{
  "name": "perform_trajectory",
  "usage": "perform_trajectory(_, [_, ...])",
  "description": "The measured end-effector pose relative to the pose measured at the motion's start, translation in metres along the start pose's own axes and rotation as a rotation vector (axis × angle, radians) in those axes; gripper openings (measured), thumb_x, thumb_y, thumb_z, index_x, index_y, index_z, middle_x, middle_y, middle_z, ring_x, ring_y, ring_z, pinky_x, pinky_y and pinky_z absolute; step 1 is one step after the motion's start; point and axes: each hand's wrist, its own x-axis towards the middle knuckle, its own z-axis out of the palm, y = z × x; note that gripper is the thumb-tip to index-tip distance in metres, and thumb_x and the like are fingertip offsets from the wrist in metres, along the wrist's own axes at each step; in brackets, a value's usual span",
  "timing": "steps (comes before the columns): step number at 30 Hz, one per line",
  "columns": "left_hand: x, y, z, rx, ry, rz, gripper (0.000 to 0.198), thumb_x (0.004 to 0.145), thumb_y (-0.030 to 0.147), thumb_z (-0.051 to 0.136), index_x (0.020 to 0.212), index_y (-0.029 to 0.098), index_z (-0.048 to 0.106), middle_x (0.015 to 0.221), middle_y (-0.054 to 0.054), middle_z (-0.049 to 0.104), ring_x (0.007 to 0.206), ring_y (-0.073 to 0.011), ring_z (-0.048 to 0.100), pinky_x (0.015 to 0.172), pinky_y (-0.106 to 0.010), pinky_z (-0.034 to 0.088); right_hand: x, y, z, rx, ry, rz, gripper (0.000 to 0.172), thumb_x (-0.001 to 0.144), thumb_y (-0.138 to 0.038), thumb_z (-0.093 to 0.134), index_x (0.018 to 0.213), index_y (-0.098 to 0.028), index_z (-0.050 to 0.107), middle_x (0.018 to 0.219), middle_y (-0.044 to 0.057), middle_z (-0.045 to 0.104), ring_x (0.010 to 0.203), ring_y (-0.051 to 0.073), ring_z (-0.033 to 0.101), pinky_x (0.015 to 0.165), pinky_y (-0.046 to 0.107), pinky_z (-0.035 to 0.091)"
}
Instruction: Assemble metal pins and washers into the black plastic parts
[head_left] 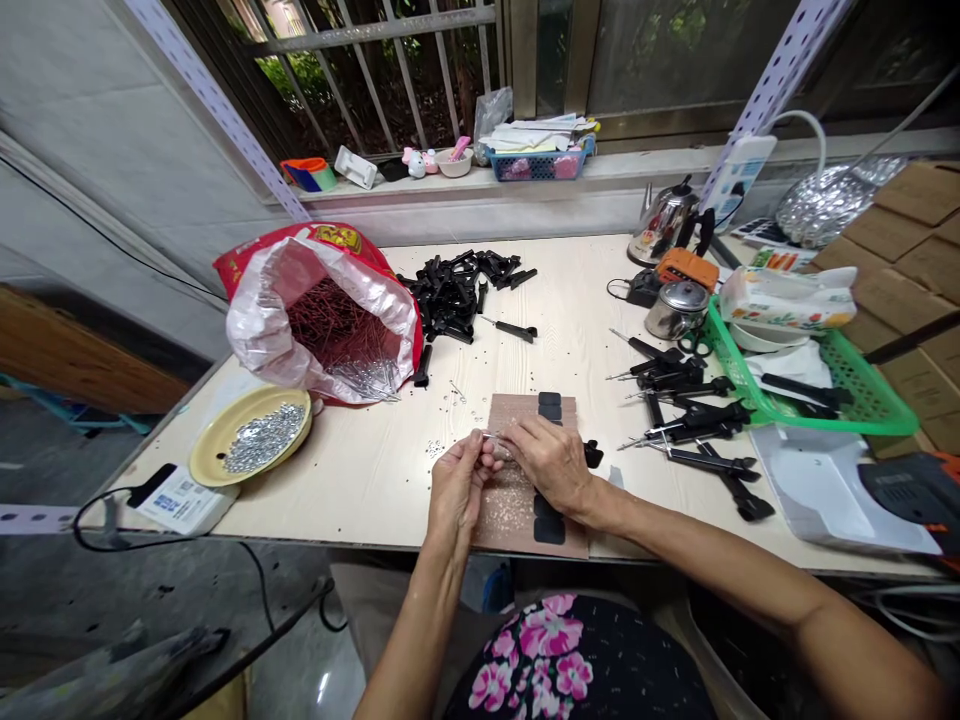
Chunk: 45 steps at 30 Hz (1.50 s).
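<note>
My left hand (459, 482) is closed in a pinch at the tip of a thin metal rod (489, 435), above a brown board (510, 515). Next to it, my right hand (553, 465) is closed over the same rod, its fingers pointing left. A black handle end (592, 454) shows just past the right hand; whether it joins the rod is hidden. Black pads (549, 520) lie on the board. To the left stands a yellow bowl (201, 450) of small shiny metal pieces (266, 437). Behind it, a red bag (409, 300) holds many thin metal rods (330, 325).
Loose black handles (450, 290) are heaped at the back, one with a rod (514, 330) nearby. Several black-handled rods (690, 420) lie right. Beyond them are a green basket (885, 400), a white tray (810, 490), a metal cup (675, 312) and a kettle (664, 225).
</note>
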Motion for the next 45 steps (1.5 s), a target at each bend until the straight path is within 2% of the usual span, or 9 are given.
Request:
perform_trajectory(10, [-0.003,0.000,0.000,0.013,-0.031,0.039,0.031,0.062,0.030,0.079,0.078,0.007,0.066,0.065,-0.002,0.065,0.052,-0.0066,0.057,0.058,-0.023,0.055,0.001,0.000,0.000,-0.035,0.005,-0.015,0.017,0.092,-0.023,0.047,0.081,-0.021,0.060,0.078,0.001,0.059,0.072,0.014,0.049,0.061,0.028,0.029])
perform_trajectory(14, [-0.002,-0.002,0.001,0.049,0.001,0.062,0.031,0.058,0.030,0.081,0.074,0.007,0.065,0.060,-0.001,0.064,0.049,-0.0063,0.056,0.057,-0.022,0.054,0.000,0.001,0.000,-0.003,-0.019,-0.020,0.015,0.091,-0.022,0.047,0.084,-0.020,0.060,0.080,0.002,0.059,0.077,0.015,0.050,0.064,0.028,0.032])
perform_trajectory(20, [-0.004,-0.005,0.004,0.114,0.043,0.123,0.028,0.063,0.032,0.077,0.074,0.008,0.066,0.059,0.001,0.063,0.049,-0.0069,0.056,0.057,-0.022,0.052,-0.002,0.002,0.000,-0.010,-0.036,0.009,0.020,0.093,-0.023,0.045,0.082,-0.019,0.061,0.076,0.003,0.059,0.075,0.015,0.052,0.063,0.028,0.033])
perform_trajectory(24, [-0.002,-0.008,0.002,0.169,0.067,0.181,0.027,0.066,0.031,0.075,0.080,0.009,0.067,0.061,0.001,0.064,0.049,-0.0071,0.056,0.056,-0.021,0.050,-0.002,0.003,-0.001,0.122,-0.092,0.040,0.022,0.095,-0.025,0.041,0.089,-0.018,0.061,0.082,0.005,0.061,0.078,0.015,0.055,0.065,0.026,0.037])
perform_trajectory(28, [-0.001,-0.011,0.001,0.240,0.058,0.243,0.025,0.071,0.032,0.071,0.084,0.011,0.067,0.063,0.001,0.064,0.053,-0.0086,0.058,0.059,-0.022,0.049,-0.001,0.005,-0.002,0.358,-0.191,0.167,0.023,0.096,-0.026,0.038,0.086,-0.018,0.058,0.081,0.003,0.059,0.072,0.013,0.055,0.063,0.024,0.039])
perform_trajectory(32, [0.000,-0.011,0.004,0.267,0.047,0.258,0.024,0.071,0.032,0.070,0.082,0.011,0.067,0.062,0.001,0.063,0.052,-0.0086,0.057,0.058,-0.022,0.049,0.001,0.008,-0.003,0.523,-0.199,0.239,0.014,0.092,-0.028,0.046,0.087,-0.018,0.055,0.083,0.002,0.058,0.077,0.013,0.056,0.068,0.024,0.042])
perform_trajectory(37, [0.001,-0.011,0.008,0.272,0.029,0.242,0.024,0.070,0.032,0.070,0.082,0.011,0.068,0.062,0.001,0.063,0.052,-0.0089,0.057,0.058,-0.023,0.049,-0.003,0.010,-0.003,0.407,-0.211,0.200,0.021,0.095,-0.028,0.039,0.091,-0.018,0.056,0.087,0.004,0.058,0.076,0.015,0.056,0.067,0.026,0.043])
perform_trajectory(42, [0.003,-0.010,0.006,0.299,0.009,0.221,0.025,0.071,0.034,0.070,0.080,0.011,0.068,0.061,0.001,0.063,0.052,-0.0091,0.057,0.057,-0.022,0.048,-0.002,0.011,-0.002,0.457,-0.196,0.175,0.018,0.094,-0.026,0.042,0.095,-0.017,0.057,0.089,0.004,0.057,0.080,0.014,0.057,0.070,0.025,0.046])
perform_trajectory(45, [0.003,-0.011,0.004,0.337,-0.024,0.182,0.026,0.071,0.036,0.070,0.078,0.011,0.069,0.059,0.000,0.062,0.051,-0.0087,0.056,0.056,-0.021,0.048,-0.002,0.015,-0.006,0.394,-0.217,0.147,0.021,0.095,-0.025,0.041,0.093,-0.016,0.059,0.087,0.004,0.057,0.079,0.014,0.057,0.068,0.025,0.046])
